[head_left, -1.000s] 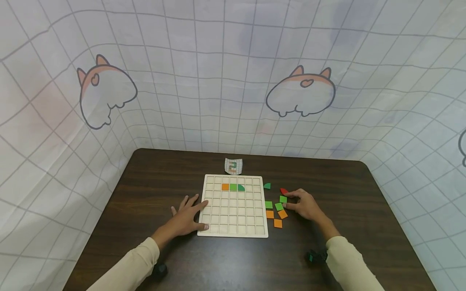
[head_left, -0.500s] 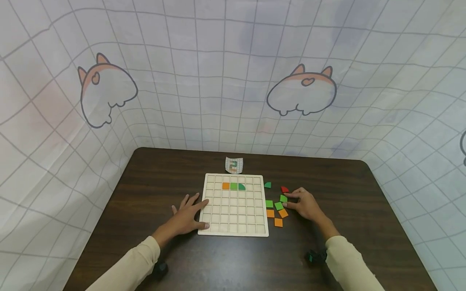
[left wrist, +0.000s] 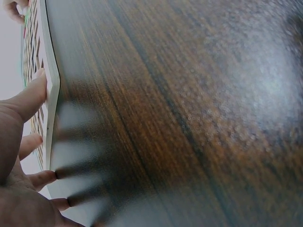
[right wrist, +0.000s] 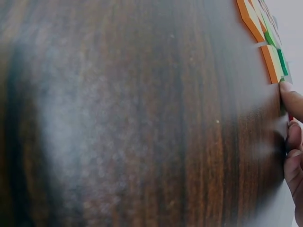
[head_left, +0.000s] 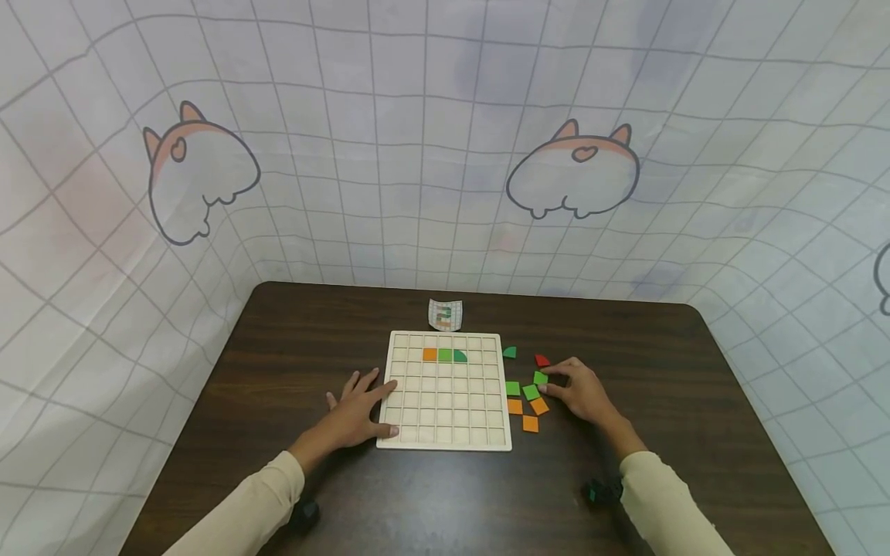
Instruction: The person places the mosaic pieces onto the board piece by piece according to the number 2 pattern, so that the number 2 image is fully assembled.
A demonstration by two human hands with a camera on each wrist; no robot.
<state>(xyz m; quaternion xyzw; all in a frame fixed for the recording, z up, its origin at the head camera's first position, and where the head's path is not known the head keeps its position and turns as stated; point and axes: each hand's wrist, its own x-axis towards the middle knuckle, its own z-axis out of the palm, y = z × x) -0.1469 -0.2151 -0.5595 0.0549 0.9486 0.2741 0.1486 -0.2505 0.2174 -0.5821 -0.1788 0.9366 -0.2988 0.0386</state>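
A cream square board (head_left: 448, 428) with a grid of recessed cells lies mid-table. Its second row from the far edge holds an orange square tile (head_left: 430, 354), a green square tile (head_left: 445, 354) and a dark green quarter-round tile (head_left: 460, 356). My left hand (head_left: 352, 415) rests on the board's left side, fingers spread, thumb and index on its edge. Right of the board, my right hand (head_left: 580, 390) pinches a light green square tile (head_left: 540, 378) between thumb and index finger on the table. Just beyond it is a red tile (head_left: 541, 361). In the right wrist view, the fingertips (right wrist: 287, 88) reach the tiles.
Loose green squares (head_left: 512, 388), orange squares (head_left: 531, 424) and a dark green quarter-round (head_left: 511, 352) lie right of the board. A small printed card (head_left: 445, 315) sits behind it. Dark objects (head_left: 602, 492) are by both forearms. A patterned cloth surrounds the table (head_left: 313, 324).
My right index finger has drawn in from beside the red tile to the green square's far edge, and that square has turned slightly. My left hand has stayed on the board.
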